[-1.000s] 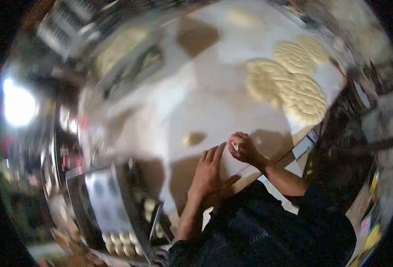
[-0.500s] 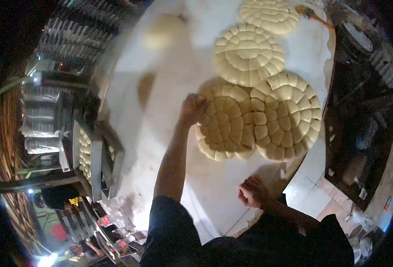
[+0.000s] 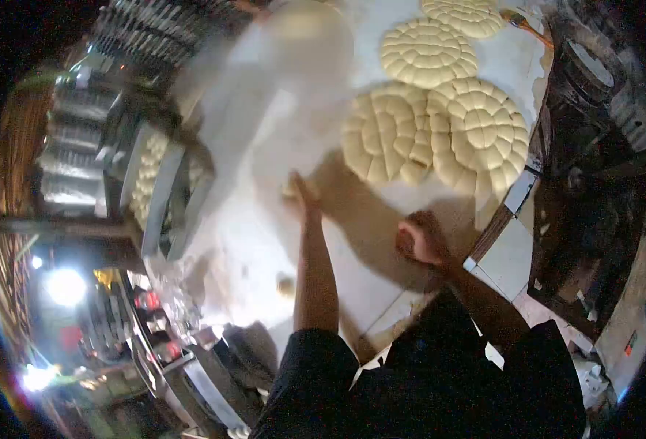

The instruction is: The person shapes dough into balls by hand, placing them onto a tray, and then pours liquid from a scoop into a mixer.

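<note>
My left hand point(image 3: 302, 196) is over the pale table point(image 3: 374, 293), left of the scored dough rounds. A small pale patch shows beside its fingers, which are smeared by motion. My right hand point(image 3: 419, 240) is curled closed below the rounds, and whatever it may hold is hidden. Two rounds, one on the left point(image 3: 387, 133) and one on the right point(image 3: 480, 135), touch side by side. Another round point(image 3: 429, 53) lies above them, and a further one point(image 3: 465, 13) is at the top edge. A small dough piece point(image 3: 286, 285) rests left of my left forearm.
A blurred pale dough mass point(image 3: 304, 22) is at the top. On the left stands a tray point(image 3: 165, 197) with several small dough pieces. A brush point(image 3: 525, 25) lies at the upper right table edge. Racks and bright lamps point(image 3: 67, 287) are at the far left.
My left hand has left the edge of the left round and moved away to its lower left. My right hand is higher in view, still curled. The view has shifted, showing more at the lower left.
</note>
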